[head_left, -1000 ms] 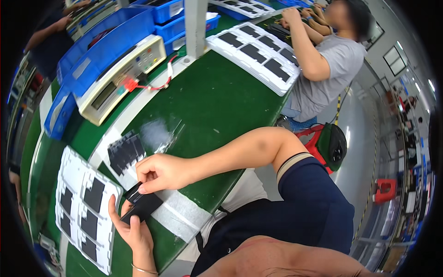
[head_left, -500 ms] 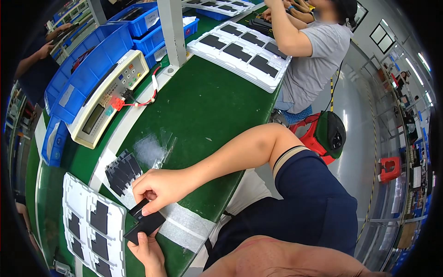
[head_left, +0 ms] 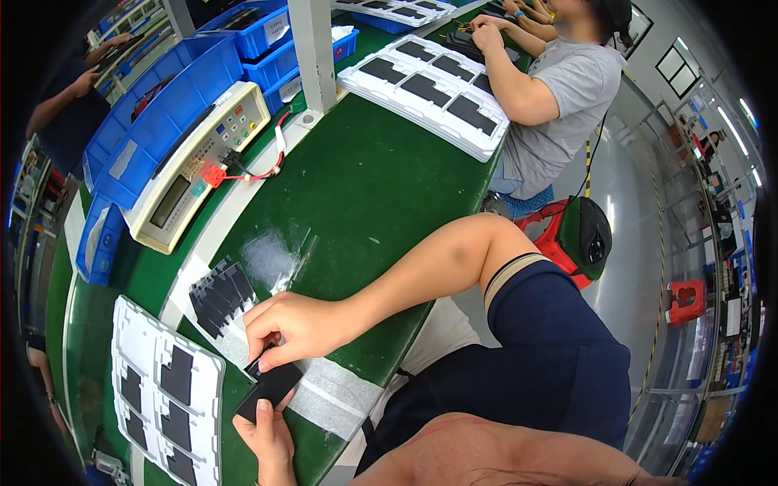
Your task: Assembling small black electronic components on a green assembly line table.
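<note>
My left hand grips a flat black rectangular piece by its near edge, the thumb lying on top. Above the far end of that piece, my right hand pinches a thin black strip between thumb and fingertips. Strip and piece meet or nearly meet; the fingers partly hide where. Just beyond my right hand lies a sheet of black tabbed pieces. To the left of my hands rests a white moulded tray holding several black flat pieces in its pockets.
Clear plastic film lies on the green tabletop. Behind it stand a cream meter box with a red lead, blue bins and a grey post. A co-worker sits beyond more white trays.
The strip in my right hand has come down closer to the black piece. Both hands have shifted slightly right in the picture. The co-worker's forearms have lowered toward the table.
</note>
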The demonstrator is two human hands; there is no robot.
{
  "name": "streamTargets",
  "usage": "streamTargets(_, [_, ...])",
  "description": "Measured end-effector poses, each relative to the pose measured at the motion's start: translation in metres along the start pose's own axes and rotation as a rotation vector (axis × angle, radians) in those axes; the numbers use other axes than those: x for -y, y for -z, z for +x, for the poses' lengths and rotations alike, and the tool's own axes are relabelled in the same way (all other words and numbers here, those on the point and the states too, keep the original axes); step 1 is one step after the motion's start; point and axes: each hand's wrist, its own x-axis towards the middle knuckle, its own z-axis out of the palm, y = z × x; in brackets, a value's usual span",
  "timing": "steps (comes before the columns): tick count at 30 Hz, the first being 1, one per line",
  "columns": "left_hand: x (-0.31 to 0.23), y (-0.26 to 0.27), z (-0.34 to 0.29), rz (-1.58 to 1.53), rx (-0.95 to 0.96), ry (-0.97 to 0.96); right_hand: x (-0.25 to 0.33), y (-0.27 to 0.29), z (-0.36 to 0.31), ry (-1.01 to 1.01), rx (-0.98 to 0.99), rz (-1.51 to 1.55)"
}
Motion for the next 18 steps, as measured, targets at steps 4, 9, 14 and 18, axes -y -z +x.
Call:
streamTargets(4, [0.0052, 0.0041, 0.0006, 0.069, 0.024, 0.022, -0.0033, -0.0017, -0.0022, 0.122, -0.079, -0.133])
streamTargets(9, [0.0004, -0.0012, -0.0008, 0.131, 0.077, 0.085, -0.0078, -0.0035, -0.0011, 0.212, -0.132, -0.188])
streamTargets(14, [-0.0005, -0.001, -0.0001, 0.057, 0.055, 0.101, -0.0009, 0.0018, 0.0012, 0.055, -0.028, -0.12])
streamTargets(18, [-0.0017, -0.0018, 0.0014, 0.047, 0.069, 0.092, -0.0051, 0.0011, 0.0049, 0.082, -0.007, -0.038])
